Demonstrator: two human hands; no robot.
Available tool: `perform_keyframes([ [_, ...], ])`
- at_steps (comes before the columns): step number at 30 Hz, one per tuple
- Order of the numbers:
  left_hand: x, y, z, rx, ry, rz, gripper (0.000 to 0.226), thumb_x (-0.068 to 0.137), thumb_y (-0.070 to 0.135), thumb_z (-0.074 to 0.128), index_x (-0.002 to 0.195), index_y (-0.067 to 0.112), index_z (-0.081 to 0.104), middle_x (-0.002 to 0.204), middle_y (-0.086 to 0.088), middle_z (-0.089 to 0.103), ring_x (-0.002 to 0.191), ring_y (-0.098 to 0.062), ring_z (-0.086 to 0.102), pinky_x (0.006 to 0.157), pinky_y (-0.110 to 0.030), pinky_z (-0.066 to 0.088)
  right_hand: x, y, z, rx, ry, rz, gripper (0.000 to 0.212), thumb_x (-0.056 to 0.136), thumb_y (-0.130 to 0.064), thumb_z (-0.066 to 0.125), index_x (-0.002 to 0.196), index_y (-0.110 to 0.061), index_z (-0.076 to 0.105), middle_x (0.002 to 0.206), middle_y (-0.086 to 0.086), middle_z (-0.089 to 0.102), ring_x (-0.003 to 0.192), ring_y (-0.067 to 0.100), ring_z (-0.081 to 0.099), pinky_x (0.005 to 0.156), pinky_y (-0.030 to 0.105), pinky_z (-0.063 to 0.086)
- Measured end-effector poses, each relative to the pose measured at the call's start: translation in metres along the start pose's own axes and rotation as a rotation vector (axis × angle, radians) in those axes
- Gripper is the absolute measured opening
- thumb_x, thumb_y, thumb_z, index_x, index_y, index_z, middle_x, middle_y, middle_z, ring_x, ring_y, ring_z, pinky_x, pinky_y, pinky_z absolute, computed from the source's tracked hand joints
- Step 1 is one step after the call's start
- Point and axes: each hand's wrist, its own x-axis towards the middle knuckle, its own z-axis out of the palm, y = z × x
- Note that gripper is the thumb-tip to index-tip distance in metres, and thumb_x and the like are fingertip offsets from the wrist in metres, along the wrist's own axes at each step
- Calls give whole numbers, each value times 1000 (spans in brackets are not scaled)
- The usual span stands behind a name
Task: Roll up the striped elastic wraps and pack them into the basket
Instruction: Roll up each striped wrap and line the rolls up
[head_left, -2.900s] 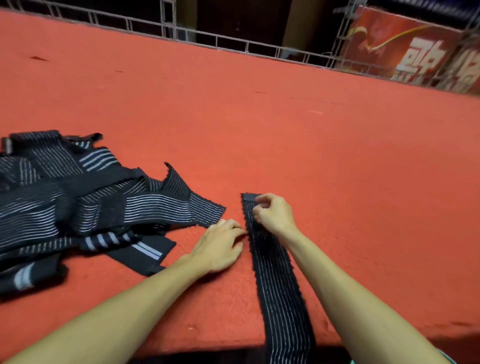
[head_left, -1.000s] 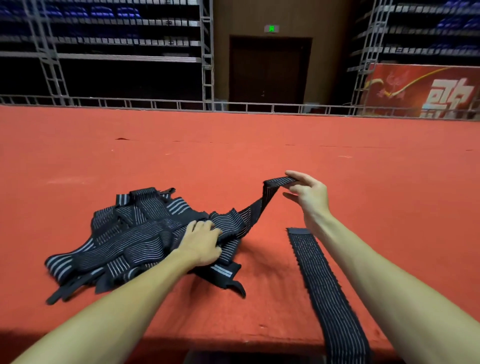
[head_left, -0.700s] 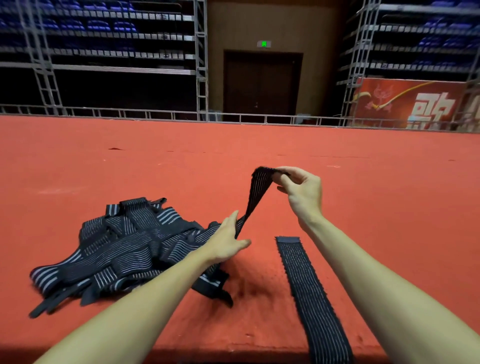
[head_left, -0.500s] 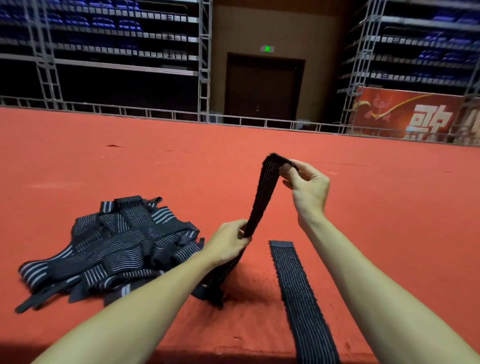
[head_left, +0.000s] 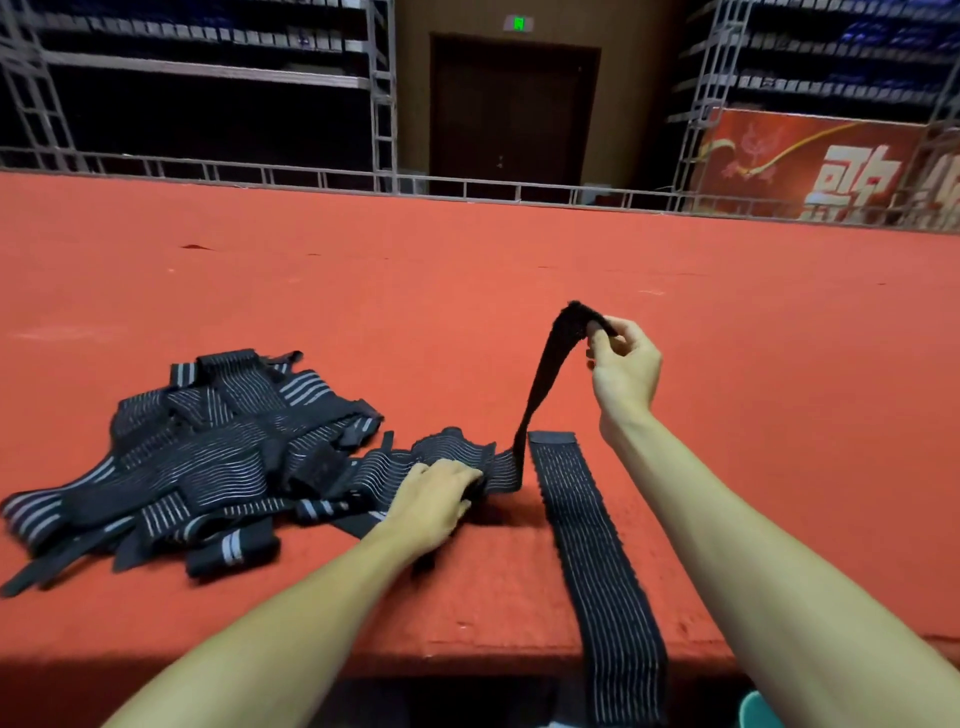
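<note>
A heap of black elastic wraps with white stripes (head_left: 197, 457) lies on the red platform at the left. My right hand (head_left: 623, 366) pinches the end of one wrap (head_left: 540, 384) and holds it raised above the surface; the rest of it trails down into the heap. My left hand (head_left: 436, 499) rests on that wrap's lower part at the heap's right edge, fingers curled over the fabric. A second wrap (head_left: 587, 551) lies flat and straight beside it, hanging over the platform's front edge. No basket is in view.
The red carpeted platform (head_left: 467, 291) stretches far back to a metal railing (head_left: 311, 174). Its front edge (head_left: 467, 660) runs just below my forearms. A red banner (head_left: 810, 166) and scaffolding stand behind.
My left hand has dropped from mid-air onto the heap, pressing the wrap down. My right hand still holds the wrap's end up, slightly further right. The flat wrap has not moved.
</note>
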Motion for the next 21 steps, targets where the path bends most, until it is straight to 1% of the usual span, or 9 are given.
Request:
perform_keyframes([
  [2,3,-14,-3,-35,18,-30,31,91,17,51,117,34,56,118,6,64,114,-21,57,89,-36,44,6,12,-2,-121,28,-5,7,89,-23,65,84,-29,64,85,5,57,70,14,51,70,32,44],
  [4,7,-30,-15,-49,43,-61,43,88,10,49,119,39,56,118,4,66,110,-25,61,85,-37,49,11,20,-1,-179,43,13,5,91,-25,60,87,-26,61,98,9,59,80,19,56,77,35,46],
  [7,10,-51,-45,40,115,-21,51,87,9,44,127,40,51,117,0,65,107,-30,62,84,-42,50,11,27,8,-120,-24,99,14,94,-22,54,81,-27,53,91,4,65,88,26,65,79,42,50],
  [9,7,-61,-67,162,121,-21,50,92,12,40,134,37,45,116,-3,61,106,-32,61,84,-43,49,8,32,18,-116,-72,133,12,92,-26,53,80,-28,53,89,2,65,91,30,67,82,48,53],
  [13,-7,-91,-75,197,97,-186,59,95,9,36,145,37,27,119,-4,53,107,-34,59,87,-43,45,-1,42,40,-127,-151,178,7,84,-34,55,80,-29,55,93,4,67,91,28,67,82,54,55],
  [15,-14,-108,-64,55,126,-281,58,92,5,38,141,35,34,119,-4,53,109,-34,57,91,-44,46,-9,43,51,-152,-191,218,7,82,-34,55,83,-27,56,93,2,67,91,25,66,82,53,55],
  [17,-17,-122,-53,-134,165,-325,52,90,2,41,134,30,46,119,-4,56,114,-29,55,95,-42,43,-21,44,62,-199,-268,235,4,89,-21,54,90,-21,58,95,1,64,90,21,62,85,44,54],
  [19,-18,-129,-47,-269,217,-324,41,91,6,46,126,27,54,118,-2,61,114,-25,55,97,-40,43,-33,50,70,-339,-418,197,13,93,-11,53,101,-15,61,98,2,61,91,17,56,83,29,45],
  [21,-17,-135,-45,-336,261,-304,29,94,14,50,118,29,58,116,1,63,113,-22,57,97,-41,44,-45,59,79,-488,-630,159,16,93,-10,53,105,-10,63,97,1,60,92,15,53,78,23,39],
])
